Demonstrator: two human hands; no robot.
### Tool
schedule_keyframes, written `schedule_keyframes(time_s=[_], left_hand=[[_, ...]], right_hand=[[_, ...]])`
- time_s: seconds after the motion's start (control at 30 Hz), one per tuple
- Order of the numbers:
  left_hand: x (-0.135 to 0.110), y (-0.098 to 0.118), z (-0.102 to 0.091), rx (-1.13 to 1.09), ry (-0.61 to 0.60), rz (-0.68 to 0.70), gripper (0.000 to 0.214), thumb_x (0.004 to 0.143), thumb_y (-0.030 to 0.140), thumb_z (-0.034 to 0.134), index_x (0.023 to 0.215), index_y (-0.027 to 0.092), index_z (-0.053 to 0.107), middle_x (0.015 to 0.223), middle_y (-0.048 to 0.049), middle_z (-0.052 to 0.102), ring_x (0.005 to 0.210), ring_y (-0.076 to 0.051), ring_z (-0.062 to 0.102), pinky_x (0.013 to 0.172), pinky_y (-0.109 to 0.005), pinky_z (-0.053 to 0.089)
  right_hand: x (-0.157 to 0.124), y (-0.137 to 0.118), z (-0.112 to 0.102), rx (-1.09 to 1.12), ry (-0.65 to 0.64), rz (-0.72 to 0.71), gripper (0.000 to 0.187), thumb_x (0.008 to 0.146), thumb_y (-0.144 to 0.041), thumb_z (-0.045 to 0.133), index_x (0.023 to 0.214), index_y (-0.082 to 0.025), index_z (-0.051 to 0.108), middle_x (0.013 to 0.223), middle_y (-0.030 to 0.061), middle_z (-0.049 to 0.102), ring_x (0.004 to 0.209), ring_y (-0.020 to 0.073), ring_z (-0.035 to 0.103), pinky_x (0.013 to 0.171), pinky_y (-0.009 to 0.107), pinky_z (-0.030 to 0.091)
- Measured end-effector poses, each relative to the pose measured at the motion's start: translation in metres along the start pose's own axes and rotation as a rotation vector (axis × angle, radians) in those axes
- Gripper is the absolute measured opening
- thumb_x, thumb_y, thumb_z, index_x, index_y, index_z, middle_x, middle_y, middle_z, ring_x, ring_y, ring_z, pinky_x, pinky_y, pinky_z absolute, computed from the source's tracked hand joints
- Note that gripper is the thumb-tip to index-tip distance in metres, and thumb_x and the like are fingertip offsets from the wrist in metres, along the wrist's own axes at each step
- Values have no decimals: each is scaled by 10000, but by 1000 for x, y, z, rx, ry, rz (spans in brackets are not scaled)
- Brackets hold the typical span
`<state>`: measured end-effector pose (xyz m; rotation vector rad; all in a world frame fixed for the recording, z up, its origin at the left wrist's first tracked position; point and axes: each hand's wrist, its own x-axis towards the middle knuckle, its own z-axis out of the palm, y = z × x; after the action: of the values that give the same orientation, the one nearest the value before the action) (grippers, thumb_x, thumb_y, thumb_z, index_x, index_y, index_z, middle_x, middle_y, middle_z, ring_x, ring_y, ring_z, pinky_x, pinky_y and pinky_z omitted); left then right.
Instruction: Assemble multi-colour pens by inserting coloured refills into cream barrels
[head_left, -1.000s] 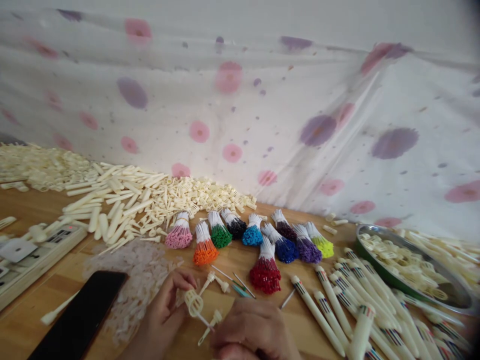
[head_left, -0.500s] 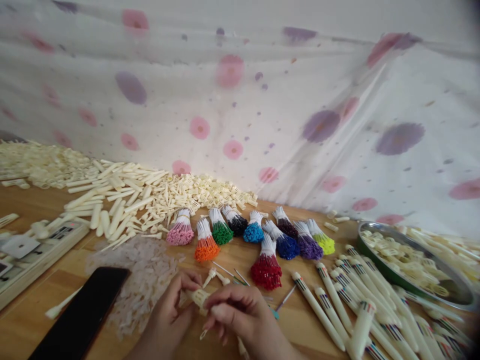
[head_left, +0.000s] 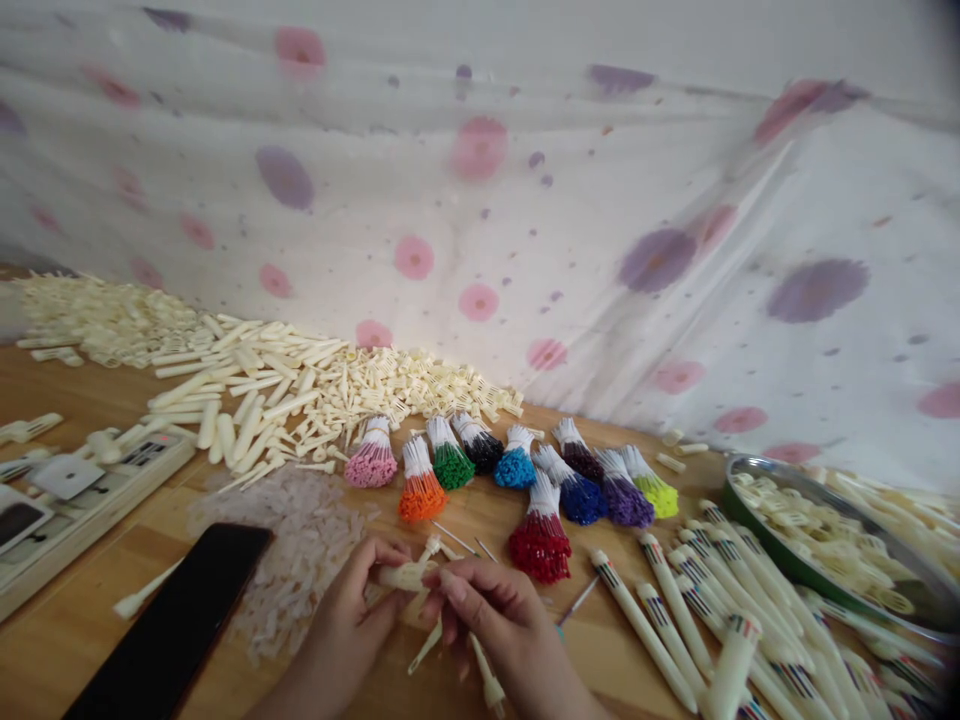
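1. Item in hand: cream pen part (head_left: 401,576), a short plastic piece held low at the near centre of the desk (head_left: 67,640), just above the wood. Its long axis runs left to right, roughly level.
2. Left hand (head_left: 352,615): grip closed on the left end of the cream pen part, thumb on top, fingers curled below. Wrist enters from the near edge, palm turned toward the right.
3. Right hand (head_left: 499,625): grip pinched closed at the right end of the same part, fingertips meeting it from the right. Thin cream stems (head_left: 457,655) stick down and toward the near edge below the fingers; whether the hand grips them cannot be told.
4. Key relation: both hands touch the part at opposite ends, facing each other along its axis; neither is nearer than the other.
5. Surroundings: red refill bundle (head_left: 540,535) just beyond the right hand; finished pens (head_left: 660,610) to the right; black phone (head_left: 176,625) to the left; loose refills (head_left: 457,540) on the desk just beyond the hands.
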<state>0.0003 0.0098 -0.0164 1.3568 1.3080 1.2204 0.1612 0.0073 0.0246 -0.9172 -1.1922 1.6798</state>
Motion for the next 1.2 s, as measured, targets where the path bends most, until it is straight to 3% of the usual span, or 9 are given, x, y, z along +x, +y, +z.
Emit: schedule_keyframes(time_s=[0.17,0.3,0.5,0.7,0.8,0.9,1.03,1.2], left_hand=[[-1,5,0,36,23,-9,99,661,172,620,737,229,590,797,-11,637,788,-216,605,666,-284,483],[-2,8,1,65,35,-22,114,647,156,610,729,232,586,780,-2,630,767,-208,594,636,-268,478],[-1,11,4,92,47,-47,82,656,184,606,708,229,561,731,6,626,715,-206,599,621,-274,478],[-1,9,3,122,59,-53,92,658,183,592,727,236,562,762,5,632,741,-216,604,630,-287,479],[-2,9,2,136,63,-44,97,661,179,587,733,241,567,767,11,632,734,-209,600,628,-280,475],[-3,10,3,146,54,-36,86,670,186,588,733,241,572,765,10,635,726,-206,603,606,-269,477],[-3,11,2,156,49,-31,47,684,212,592,718,239,573,740,9,640,705,-204,612,564,-255,480],[0,11,-5,176,88,-30,73,665,231,620,729,238,586,752,7,655,716,-208,621,575,-258,488]], right_hand=[[2,4,-1,56,86,71,368,624,-465,759,780,-141,679,609,-11,604,454,46,461,377,130,395],[4,5,-3,79,175,117,366,539,-434,813,667,-135,645,492,-42,545,400,42,413,346,133,338],[5,7,-6,25,265,96,324,581,-434,791,695,-143,705,472,-54,512,364,22,344,357,148,269],[3,1,-5,-43,241,67,331,592,-472,771,720,-168,738,471,-55,482,375,26,245,350,174,175],[2,-1,-6,-127,217,13,315,636,-474,743,747,-179,744,506,-37,527,424,54,345,402,181,280],[2,0,-9,-260,213,-100,261,678,-440,721,745,-188,741,641,9,634,589,114,519,569,218,411],[2,0,-13,-427,225,-236,217,754,-388,659,783,-184,730,763,51,668,703,157,578,650,248,444],[3,-2,-24,-625,258,-220,215,814,-363,589,819,-169,679,765,41,666,705,160,582,629,237,442]])
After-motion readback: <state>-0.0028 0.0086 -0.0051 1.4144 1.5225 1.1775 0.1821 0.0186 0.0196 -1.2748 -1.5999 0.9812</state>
